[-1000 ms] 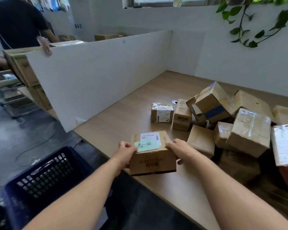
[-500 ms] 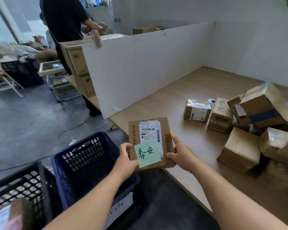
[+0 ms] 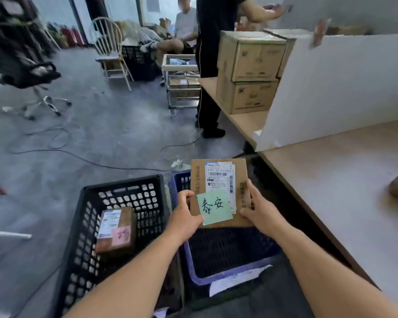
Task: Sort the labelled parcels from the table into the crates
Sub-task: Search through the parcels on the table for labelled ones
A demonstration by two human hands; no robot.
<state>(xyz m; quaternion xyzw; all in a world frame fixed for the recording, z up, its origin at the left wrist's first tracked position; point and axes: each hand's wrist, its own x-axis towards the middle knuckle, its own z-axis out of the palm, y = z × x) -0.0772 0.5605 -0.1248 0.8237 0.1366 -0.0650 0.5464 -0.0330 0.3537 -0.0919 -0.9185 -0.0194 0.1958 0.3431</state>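
I observe a flat cardboard parcel (image 3: 218, 180) held in the air by both hands, above the blue crate (image 3: 230, 271) and clear of the tabletop (image 3: 331, 180). The left hand (image 3: 187, 216) grips the parcel's lower left edge, its fingers curled round the edge with the thumb lying on the face. The right hand (image 3: 259, 208) grips the lower right edge, thumb on the face and fingers wrapped behind. The parcel's face is turned up toward the camera; it carries a white shipping label (image 3: 221, 177) and, overlapping that label's lower part, a green note (image 3: 215, 207) with handwritten characters.

The blue crate stands on the floor just beside the tabletop edge, with a white sheet (image 3: 237, 280) on its near wall. A black crate (image 3: 115, 198) stands touching or nearly touching its left side and holds one brown parcel (image 3: 116, 232) bearing a white label and a pink note (image 3: 122, 235).

Beyond, a white board (image 3: 331, 88) stands upright on the tabletop, with two stacked cartons (image 3: 251, 72) behind it. A person in dark clothing (image 3: 210, 65) stands at the far end.
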